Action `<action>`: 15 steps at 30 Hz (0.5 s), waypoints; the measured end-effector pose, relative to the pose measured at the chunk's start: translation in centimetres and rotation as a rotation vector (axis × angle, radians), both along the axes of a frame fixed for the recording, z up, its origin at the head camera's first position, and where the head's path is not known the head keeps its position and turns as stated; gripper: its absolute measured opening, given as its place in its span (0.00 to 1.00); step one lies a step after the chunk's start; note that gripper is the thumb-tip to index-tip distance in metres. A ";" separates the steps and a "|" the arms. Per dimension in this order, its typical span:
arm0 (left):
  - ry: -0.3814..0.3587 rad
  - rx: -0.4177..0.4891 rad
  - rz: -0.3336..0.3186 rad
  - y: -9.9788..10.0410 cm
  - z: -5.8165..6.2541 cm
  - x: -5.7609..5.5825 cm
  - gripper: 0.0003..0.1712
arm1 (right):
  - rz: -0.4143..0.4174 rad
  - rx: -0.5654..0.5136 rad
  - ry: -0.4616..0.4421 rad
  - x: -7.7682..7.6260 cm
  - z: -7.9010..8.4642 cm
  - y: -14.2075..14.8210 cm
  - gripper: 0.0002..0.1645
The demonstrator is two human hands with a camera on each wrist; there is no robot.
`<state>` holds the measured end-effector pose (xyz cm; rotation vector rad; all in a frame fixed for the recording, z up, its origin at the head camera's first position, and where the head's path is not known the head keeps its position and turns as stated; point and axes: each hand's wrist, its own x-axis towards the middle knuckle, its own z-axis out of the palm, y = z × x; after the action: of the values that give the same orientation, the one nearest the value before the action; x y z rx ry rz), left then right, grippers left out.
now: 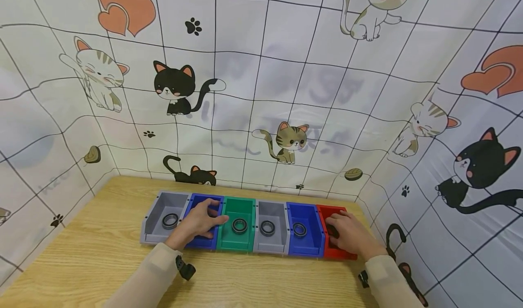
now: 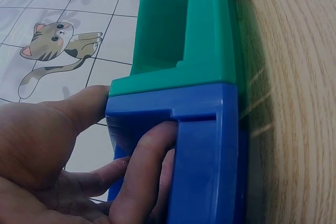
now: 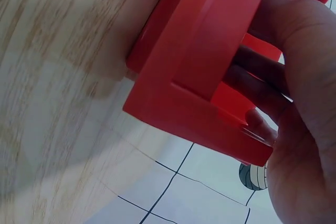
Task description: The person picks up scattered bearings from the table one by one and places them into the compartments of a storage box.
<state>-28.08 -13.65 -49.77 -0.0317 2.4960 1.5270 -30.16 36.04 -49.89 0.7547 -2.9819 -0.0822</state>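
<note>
My left hand (image 1: 202, 220) reaches into the blue bin (image 2: 202, 171) second from the left. In the left wrist view its fingers (image 2: 144, 163) dip inside that bin, while the thumb lies at the edge beside the green bin (image 2: 212, 30). Nothing shows between these fingers and thumb. At the right end of the row, my right hand (image 1: 350, 231) has its fingers down inside the red bin (image 1: 339, 253). A small dark patch shows under that hand, too covered to identify. The right wrist view has the red bin's wall (image 3: 202, 51) hiding the fingertips.
Dark bearing rings lie in the left grey bin (image 1: 153, 226), the green bin, the middle grey bin (image 1: 278, 212) and the right blue bin (image 1: 312, 244). The joined bins stand on a wooden table (image 1: 253, 280). A cat-print cloth (image 1: 245, 85) hangs behind and at the sides.
</note>
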 end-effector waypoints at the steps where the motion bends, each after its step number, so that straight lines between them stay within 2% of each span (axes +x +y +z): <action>1: 0.000 -0.001 0.000 0.0 0.0 0.0 0.46 | 0.008 -0.007 0.010 0.1 0.0 0.0 0.20; 6: 0.003 -0.014 0.006 0.2 -0.1 -0.1 0.45 | 0.018 -0.058 0.040 0.4 0.1 0.0 0.18; 11: 0.014 -0.033 0.012 0.3 -0.2 0.0 0.45 | -0.035 -0.110 0.036 1.3 0.0 -0.3 0.19; 15: 0.039 -0.041 0.006 0.4 -0.3 0.3 0.45 | -0.054 -0.142 0.066 2.1 -0.3 -0.6 0.19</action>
<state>-27.78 -13.27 -50.07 -0.0168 2.5593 1.4931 -28.04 35.49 -50.16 0.6423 -2.9081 0.0996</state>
